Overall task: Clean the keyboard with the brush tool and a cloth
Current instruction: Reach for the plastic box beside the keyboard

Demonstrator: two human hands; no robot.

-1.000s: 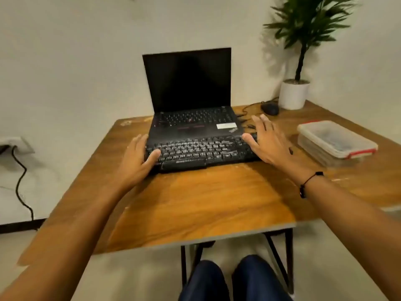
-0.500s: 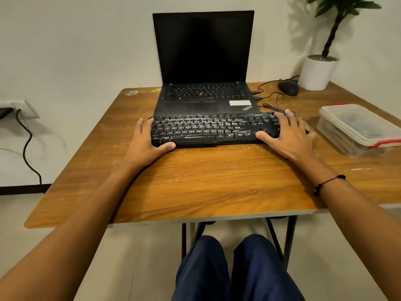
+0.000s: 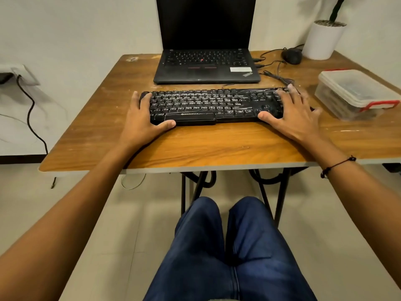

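Observation:
A dusty black keyboard (image 3: 204,105) lies flat on the wooden table (image 3: 217,146), just in front of the laptop. My left hand (image 3: 141,120) grips its left end, thumb against the front edge and fingers reaching along the side. My right hand (image 3: 293,114) holds the right end the same way, thumb at the front edge and fingers spread over the number pad. No brush or cloth is in view.
An open black laptop (image 3: 206,68) with a dark screen stands behind the keyboard. A lidded clear plastic box (image 3: 355,92) with red clips sits at the right. A mouse (image 3: 291,55), its cable (image 3: 277,77) and a white plant pot (image 3: 323,40) occupy the back right corner.
Both hands have drawn the keyboard off the laptop's front and toward me; it now lies on the bare table. The camera has tilted down.

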